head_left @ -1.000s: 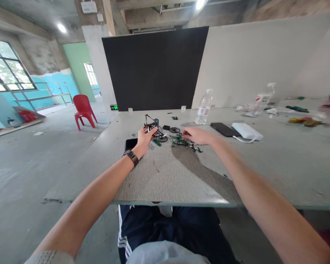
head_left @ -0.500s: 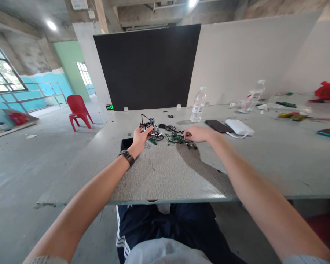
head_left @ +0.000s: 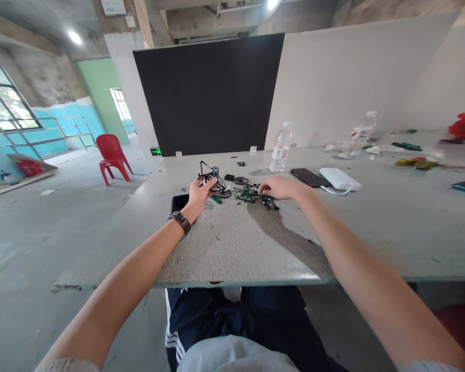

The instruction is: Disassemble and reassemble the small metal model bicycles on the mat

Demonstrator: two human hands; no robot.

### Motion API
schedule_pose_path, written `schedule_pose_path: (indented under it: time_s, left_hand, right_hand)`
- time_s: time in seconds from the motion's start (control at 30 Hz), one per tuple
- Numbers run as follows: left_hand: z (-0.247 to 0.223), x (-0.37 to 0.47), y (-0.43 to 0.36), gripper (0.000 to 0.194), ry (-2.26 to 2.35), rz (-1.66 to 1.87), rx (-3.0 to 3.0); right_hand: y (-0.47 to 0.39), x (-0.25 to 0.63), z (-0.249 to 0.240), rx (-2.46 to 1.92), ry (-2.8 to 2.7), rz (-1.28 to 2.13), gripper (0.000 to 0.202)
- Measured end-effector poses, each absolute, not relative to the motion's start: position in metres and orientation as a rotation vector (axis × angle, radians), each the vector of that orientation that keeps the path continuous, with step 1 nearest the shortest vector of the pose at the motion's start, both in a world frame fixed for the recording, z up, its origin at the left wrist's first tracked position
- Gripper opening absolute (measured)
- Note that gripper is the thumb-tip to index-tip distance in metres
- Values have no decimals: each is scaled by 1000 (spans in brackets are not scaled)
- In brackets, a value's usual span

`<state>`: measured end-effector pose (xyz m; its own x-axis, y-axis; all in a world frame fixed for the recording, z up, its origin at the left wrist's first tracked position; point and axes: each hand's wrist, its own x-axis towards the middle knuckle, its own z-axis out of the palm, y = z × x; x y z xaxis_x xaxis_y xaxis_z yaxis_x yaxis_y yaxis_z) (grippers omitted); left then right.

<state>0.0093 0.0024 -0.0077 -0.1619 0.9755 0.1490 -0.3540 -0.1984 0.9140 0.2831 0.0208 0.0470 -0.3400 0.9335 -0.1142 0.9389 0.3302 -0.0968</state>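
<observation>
My left hand (head_left: pixel 200 194) is closed around a small model bicycle (head_left: pixel 216 181), dark-framed with spoked wheels, tilted above the table. Fingers bent downward, my right hand (head_left: pixel 273 187) is at the right end of a pile of green and dark model parts (head_left: pixel 251 195). Whatever its fingertips pinch is too small or hidden to make out. A loose spoked wheel (head_left: pixel 241 180) lies behind the pile, beside a small black block (head_left: pixel 229 177). Below the bicycle is a flat green piece (head_left: pixel 216 199). My left wrist partly covers a black tray (head_left: pixel 178 202).
Behind my right hand stands a clear water bottle (head_left: pixel 281 147). To its right lie a dark phone (head_left: pixel 309 177) and a white power bank (head_left: pixel 339 179) with a cable. A black panel (head_left: pixel 209 95) rises at the table's back. A red chair (head_left: pixel 112 157) stands on the floor at left.
My right hand has shifted very slightly among the green parts. My left hand keeps its hold on the model bicycle. The whole view has drifted slightly.
</observation>
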Motion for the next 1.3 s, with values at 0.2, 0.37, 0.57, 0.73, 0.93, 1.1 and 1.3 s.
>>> schedule_pose_path:
  time_s: [0.2, 0.37, 0.57, 0.73, 0.93, 1.1, 1.3]
  left_hand:
    - [-8, 9, 2, 19, 931, 1580, 1014]
    - [-9, 10, 2, 21, 917, 1584, 1022]
    - [-10, 10, 2, 25, 910, 1583, 1041]
    - [-10, 10, 3, 23, 920, 1579, 1053]
    - [-8, 10, 0, 25, 941, 1570, 1046]
    - [-8, 10, 0, 23, 945, 1564, 1059]
    - [-10, 10, 1, 24, 943, 1570, 1061]
  right_hand:
    - [23, 273, 38, 1794, 2538, -196, 33]
    - [27, 278, 37, 1856, 2541, -122, 28]
    - [27, 279, 37, 1853, 2509, -122, 23]
    - [24, 276, 37, 1844, 2503, -133, 17]
    - [21, 272, 38, 1856, 2466, -111, 16]
    - [23, 272, 34, 1870, 2454, -120, 19]
    - [21, 268, 32, 1877, 2488, -114, 18]
